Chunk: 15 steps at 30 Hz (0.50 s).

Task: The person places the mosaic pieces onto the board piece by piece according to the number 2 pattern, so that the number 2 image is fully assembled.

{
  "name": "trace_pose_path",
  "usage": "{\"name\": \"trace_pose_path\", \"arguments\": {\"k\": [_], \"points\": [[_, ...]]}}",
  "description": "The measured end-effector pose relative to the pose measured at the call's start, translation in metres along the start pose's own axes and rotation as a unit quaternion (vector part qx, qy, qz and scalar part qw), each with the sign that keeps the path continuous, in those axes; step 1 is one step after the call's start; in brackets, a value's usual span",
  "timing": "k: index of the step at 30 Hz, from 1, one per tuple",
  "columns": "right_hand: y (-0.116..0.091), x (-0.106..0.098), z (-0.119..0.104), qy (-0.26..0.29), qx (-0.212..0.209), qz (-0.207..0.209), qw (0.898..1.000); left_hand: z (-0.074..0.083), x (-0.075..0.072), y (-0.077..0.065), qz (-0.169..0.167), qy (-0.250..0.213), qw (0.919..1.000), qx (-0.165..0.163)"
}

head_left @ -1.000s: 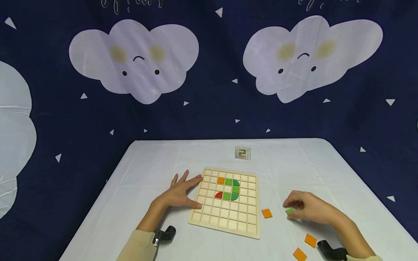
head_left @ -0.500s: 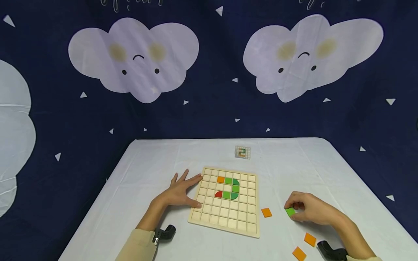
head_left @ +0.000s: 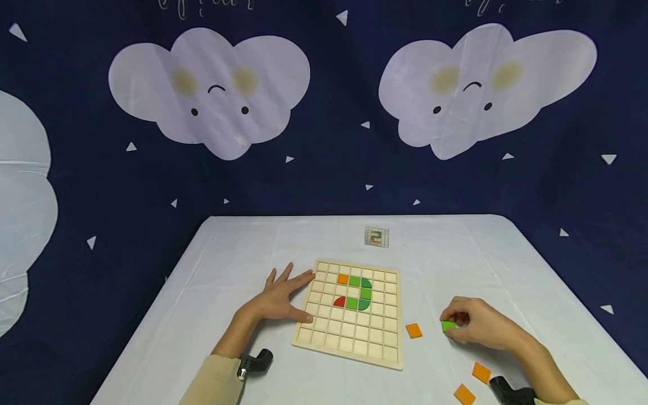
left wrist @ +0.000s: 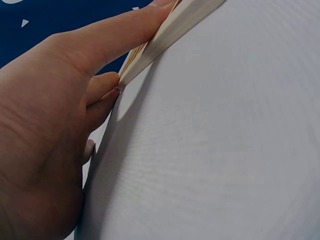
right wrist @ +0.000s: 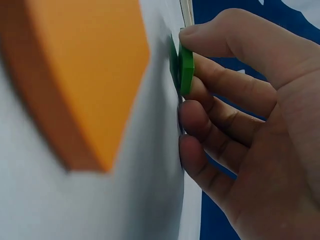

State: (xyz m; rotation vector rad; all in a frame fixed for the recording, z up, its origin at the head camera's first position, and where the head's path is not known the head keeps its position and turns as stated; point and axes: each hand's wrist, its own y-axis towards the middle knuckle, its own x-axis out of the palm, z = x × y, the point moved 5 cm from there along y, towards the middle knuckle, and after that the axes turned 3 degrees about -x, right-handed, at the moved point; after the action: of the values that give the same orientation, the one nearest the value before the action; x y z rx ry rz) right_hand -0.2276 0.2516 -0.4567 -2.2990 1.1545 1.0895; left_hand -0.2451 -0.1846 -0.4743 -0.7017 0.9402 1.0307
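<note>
A wooden grid board (head_left: 324, 341) lies on the white table, with orange, green and red tiles set in several of its cells. My left hand (head_left: 277, 300) is spread at the board's left side, thumb and index finger touching its edge. In the left wrist view its fingers (left wrist: 115, 42) rest along the wooden rim. To the right of the board, my right hand (head_left: 481, 322) pinches a green square tile (head_left: 448, 325) between thumb and fingers, close over the cloth. The right wrist view shows this tile (right wrist: 186, 70) tilted on edge under the thumb.
A loose orange tile (head_left: 413, 330) lies between board and right hand. Two more, an orange tile (head_left: 481, 372) and another orange tile (head_left: 464, 394), lie near the right wrist. A small card (head_left: 377, 237) with a grid picture stands behind the board. A dark cloud-patterned curtain (head_left: 334, 169) hangs beyond.
The right fingers have closed on the green tile and tilted it slightly, staying in nearly the same spot. The left hand and board have not moved.
</note>
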Motion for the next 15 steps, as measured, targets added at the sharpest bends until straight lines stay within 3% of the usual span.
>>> {"name": "trace_pose_path", "arguments": {"k": [15], "points": [[0.029,0.008,-0.015,-0.035,0.001,0.024,0.999,-0.001,0.001,0.0,-0.003,-0.004,1.0,-0.001]]}}
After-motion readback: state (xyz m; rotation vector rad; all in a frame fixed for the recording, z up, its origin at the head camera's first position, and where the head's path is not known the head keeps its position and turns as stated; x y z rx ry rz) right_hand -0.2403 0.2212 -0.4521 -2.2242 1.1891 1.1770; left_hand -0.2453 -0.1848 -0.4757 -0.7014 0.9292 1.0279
